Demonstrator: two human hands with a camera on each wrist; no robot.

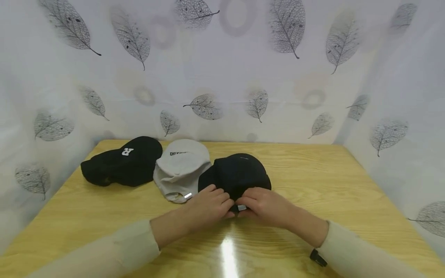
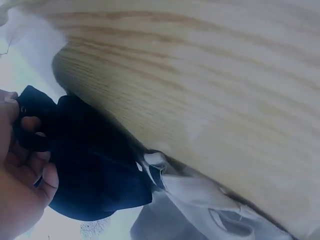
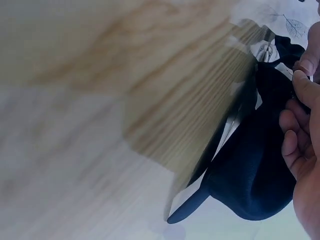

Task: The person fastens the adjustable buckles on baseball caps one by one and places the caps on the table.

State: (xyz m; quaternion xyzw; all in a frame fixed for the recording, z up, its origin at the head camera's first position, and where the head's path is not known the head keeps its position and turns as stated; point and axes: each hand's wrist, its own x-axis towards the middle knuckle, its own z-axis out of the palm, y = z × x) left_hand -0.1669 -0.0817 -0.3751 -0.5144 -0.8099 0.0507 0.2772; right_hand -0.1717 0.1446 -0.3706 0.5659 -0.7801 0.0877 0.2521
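A dark baseball cap stands on the table in front of the person, with its back strap turned towards them. Both the left hand and the right hand meet at that strap, where a small pale buckle shows. In the left wrist view the fingers of the left hand curl about the strap end of the cap. The right wrist view has the right hand pinching the strap between thumb and fingers, beside the crown of the cap. Fingers partly hide the strap.
Left of the dark cap, a light grey cap touches or nearly touches it. Further left lies a black cap with a white letter R. A leaf-print curtain surrounds the wooden table at the back and sides.
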